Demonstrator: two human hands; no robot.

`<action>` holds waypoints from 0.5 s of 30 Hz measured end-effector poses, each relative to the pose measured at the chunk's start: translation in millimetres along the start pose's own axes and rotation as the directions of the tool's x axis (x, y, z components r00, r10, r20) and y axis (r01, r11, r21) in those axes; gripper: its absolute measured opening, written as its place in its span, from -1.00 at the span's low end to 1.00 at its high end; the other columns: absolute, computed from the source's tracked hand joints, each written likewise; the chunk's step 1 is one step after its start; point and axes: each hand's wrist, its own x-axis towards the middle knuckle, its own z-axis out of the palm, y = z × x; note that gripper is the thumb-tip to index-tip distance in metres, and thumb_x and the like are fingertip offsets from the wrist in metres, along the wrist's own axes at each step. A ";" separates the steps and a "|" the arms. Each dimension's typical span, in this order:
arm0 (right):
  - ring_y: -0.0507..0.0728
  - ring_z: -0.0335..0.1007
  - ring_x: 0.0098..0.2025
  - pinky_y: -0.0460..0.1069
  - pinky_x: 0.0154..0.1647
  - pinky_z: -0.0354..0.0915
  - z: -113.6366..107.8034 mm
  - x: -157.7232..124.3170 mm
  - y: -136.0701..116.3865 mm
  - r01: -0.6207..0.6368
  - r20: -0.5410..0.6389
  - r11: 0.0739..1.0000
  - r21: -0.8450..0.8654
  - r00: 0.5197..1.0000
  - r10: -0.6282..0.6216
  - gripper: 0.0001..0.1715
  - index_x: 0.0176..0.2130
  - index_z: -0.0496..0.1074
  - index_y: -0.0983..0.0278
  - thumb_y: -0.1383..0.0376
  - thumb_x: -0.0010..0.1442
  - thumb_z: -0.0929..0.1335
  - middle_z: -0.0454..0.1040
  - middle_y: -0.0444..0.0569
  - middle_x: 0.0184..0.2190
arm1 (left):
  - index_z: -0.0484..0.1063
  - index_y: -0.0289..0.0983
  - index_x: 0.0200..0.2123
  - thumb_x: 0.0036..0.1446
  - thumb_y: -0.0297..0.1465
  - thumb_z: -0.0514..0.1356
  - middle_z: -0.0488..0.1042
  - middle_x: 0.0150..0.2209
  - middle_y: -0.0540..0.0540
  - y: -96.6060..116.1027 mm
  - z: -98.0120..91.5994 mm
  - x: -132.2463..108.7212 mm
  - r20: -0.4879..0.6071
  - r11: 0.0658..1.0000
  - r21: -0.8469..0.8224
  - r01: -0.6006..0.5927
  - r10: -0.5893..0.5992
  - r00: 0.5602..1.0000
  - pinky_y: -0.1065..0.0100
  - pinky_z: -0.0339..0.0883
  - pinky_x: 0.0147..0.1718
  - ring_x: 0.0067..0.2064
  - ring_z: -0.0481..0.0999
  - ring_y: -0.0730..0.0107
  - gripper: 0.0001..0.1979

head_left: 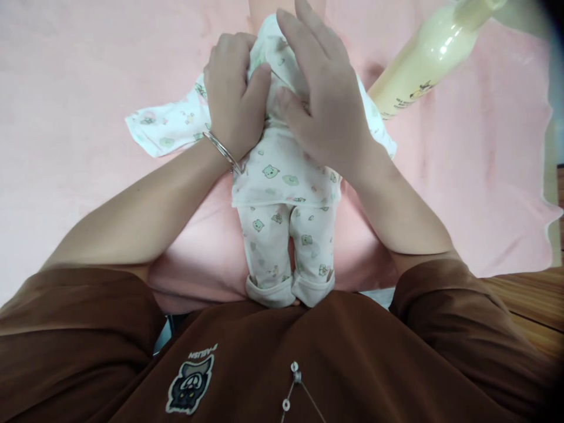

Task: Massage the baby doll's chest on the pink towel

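A small doll-like figure in a white printed shirt [286, 164] and matching trousers [268, 241] lies on pink cloth, legs toward me. The trouser cuffs are turned up. My left hand [233, 88] curls over the upper side of the shirt, thumb across the chest, closed on the fabric; its fingertips are hidden. On the other side, my right hand [326, 100] rests over the chest with fingers stretched and apart, slightly blurred. One sleeve [167, 123] lies flat out to the left; the other shows partly behind my right hand. The figure's head is mostly out of view.
A pale yellow pump-style bottle [423, 59] with a printed label lies tilted at the upper right, close to the right sleeve. The pink cloth [493, 176] has a wavy edge at the right, with wooden boards [529, 294] beyond it.
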 end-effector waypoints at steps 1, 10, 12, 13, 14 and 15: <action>0.10 -0.20 0.43 0.14 0.49 -0.15 1.5 0.2 0.0 -0.003 -0.006 1.000 -0.012 1.000 0.003 -0.34 0.32 0.03 0.35 0.29 0.28 0.17 -0.07 -0.04 0.38 | 0.36 -0.19 -0.19 0.13 -0.57 0.11 0.40 -0.17 0.01 1.3 -0.5 0.7 0.006 1.000 0.011 0.027 -0.027 1.000 0.20 0.16 -0.04 -0.06 0.32 0.30 -0.79; 0.06 -0.28 0.45 0.18 0.50 -0.19 14.4 0.1 1.5 -0.041 0.051 0.995 -0.095 0.998 0.046 -0.41 0.30 0.06 0.09 0.24 0.30 0.14 -0.09 -0.26 0.39 | 0.38 -0.19 -0.13 0.23 -0.52 0.08 0.40 -0.12 -0.04 7.7 -2.0 -1.0 0.060 0.994 0.105 0.036 -0.042 0.997 0.21 0.13 -0.01 -0.05 0.30 0.28 -0.81; 0.11 -0.27 0.45 0.23 0.49 -0.19 15.8 -0.8 2.6 -0.021 0.025 0.996 -0.086 0.999 0.023 -0.40 0.31 0.07 0.22 0.25 0.32 0.13 -0.08 -0.14 0.39 | 0.37 -0.19 -0.13 0.22 -0.52 0.06 0.40 -0.12 -0.05 7.8 -1.9 -1.6 0.057 0.991 0.134 0.020 -0.028 0.998 0.20 0.13 -0.02 -0.06 0.30 0.27 -0.80; 0.13 -0.26 0.44 0.23 0.48 -0.17 16.5 -1.3 2.7 -0.011 0.017 0.996 -0.084 1.000 0.012 -0.39 0.31 0.07 0.28 0.25 0.32 0.12 -0.07 -0.08 0.39 | 0.37 -0.18 -0.13 0.22 -0.52 0.05 0.40 -0.13 -0.06 8.4 -1.9 -1.5 0.049 0.989 0.148 0.018 -0.026 0.998 0.19 0.13 -0.03 -0.07 0.30 0.25 -0.79; 0.14 -0.25 0.44 0.24 0.48 -0.16 17.0 -1.9 2.6 -0.004 0.013 0.997 -0.082 1.000 0.006 -0.39 0.31 0.07 0.29 0.24 0.32 0.12 -0.06 -0.05 0.39 | 0.36 -0.16 -0.14 0.23 -0.51 0.04 0.39 -0.13 -0.07 9.4 -2.0 -1.2 0.059 0.987 0.158 0.013 -0.023 0.998 0.19 0.13 -0.03 -0.07 0.30 0.23 -0.80; 0.14 -0.25 0.44 0.24 0.47 -0.15 17.1 -2.5 2.0 -0.003 0.016 0.997 -0.078 1.000 0.004 -0.39 0.31 0.07 0.26 0.24 0.32 0.12 -0.07 -0.06 0.39 | 0.36 -0.13 -0.13 0.24 -0.48 0.03 0.39 -0.13 -0.08 10.9 -2.3 -0.6 0.076 0.986 0.166 0.011 -0.024 0.997 0.18 0.13 -0.03 -0.06 0.29 0.20 -0.80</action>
